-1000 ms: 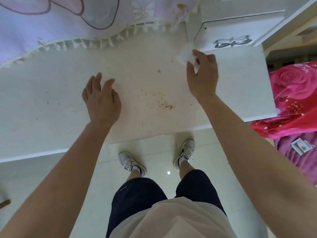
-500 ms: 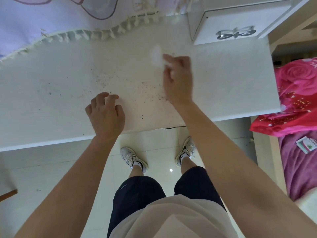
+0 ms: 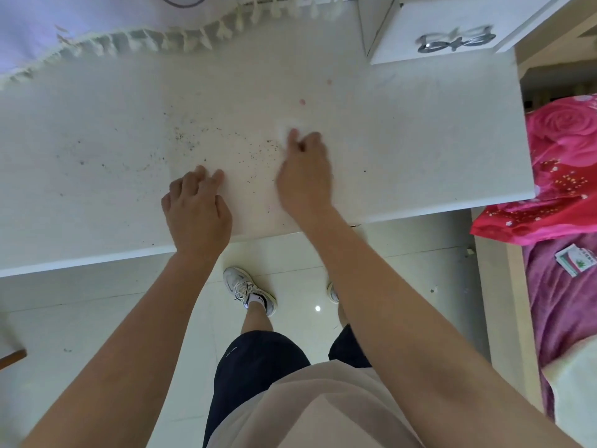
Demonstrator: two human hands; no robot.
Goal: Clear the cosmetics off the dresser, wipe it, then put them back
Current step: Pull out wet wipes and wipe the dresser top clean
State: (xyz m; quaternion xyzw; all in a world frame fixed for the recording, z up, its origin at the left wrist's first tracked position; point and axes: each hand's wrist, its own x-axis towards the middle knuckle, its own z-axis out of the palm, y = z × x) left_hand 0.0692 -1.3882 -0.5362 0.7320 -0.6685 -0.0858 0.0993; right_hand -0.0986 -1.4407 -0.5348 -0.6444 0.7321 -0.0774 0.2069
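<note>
We see the right hand (image 3: 303, 176) pressing a small white tissue (image 3: 288, 128) (blurred, perhaps a wet wipe) onto the middle of the white counter (image 3: 420, 140), fingers curled over its near edge. The left hand (image 3: 197, 208) rests near the front edge, fingers loosely bent, holding nothing. Dark specks (image 3: 190, 140) lie scattered beyond and left of the left hand.

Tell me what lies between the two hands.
Head view: only scattered dark specks on the bare dresser between the left hand and the right hand holding the tissue.
</note>
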